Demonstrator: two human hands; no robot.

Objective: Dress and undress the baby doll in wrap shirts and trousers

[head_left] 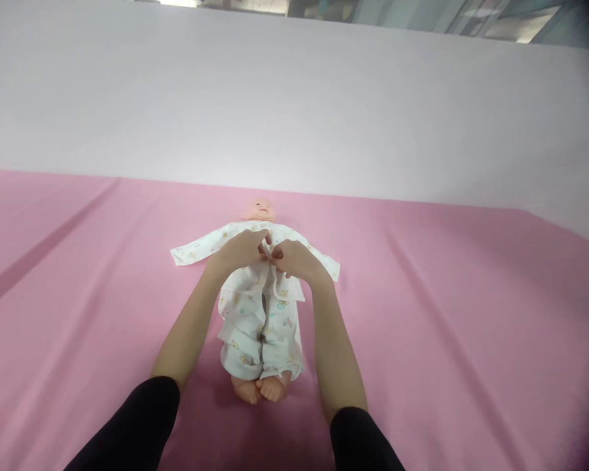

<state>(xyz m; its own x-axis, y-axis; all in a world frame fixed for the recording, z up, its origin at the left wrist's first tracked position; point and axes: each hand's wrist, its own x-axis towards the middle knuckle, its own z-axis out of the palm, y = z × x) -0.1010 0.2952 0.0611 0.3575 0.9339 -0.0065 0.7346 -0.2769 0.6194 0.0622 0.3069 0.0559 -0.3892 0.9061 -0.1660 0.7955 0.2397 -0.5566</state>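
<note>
A baby doll [262, 209] lies on its back, head away from me and bare feet towards me. It wears a white printed shirt [203, 248] with long sleeves spread out to both sides, and matching printed trousers [243, 343]. At the middle of the chest, my left hand [249, 247] pinches one front edge of the shirt. My right hand [294, 257] meets it there, fingers closed on the other front edge. Below the hands the shirt's front hangs apart. Whatever fastener lies between the fingertips is hidden.
A pink sheet [103, 314] with several long creases lies under the doll. Behind it rises a plain white wall or panel [275, 104]. Beyond the panel's top edge, glass and bright light patches [407, 13] show.
</note>
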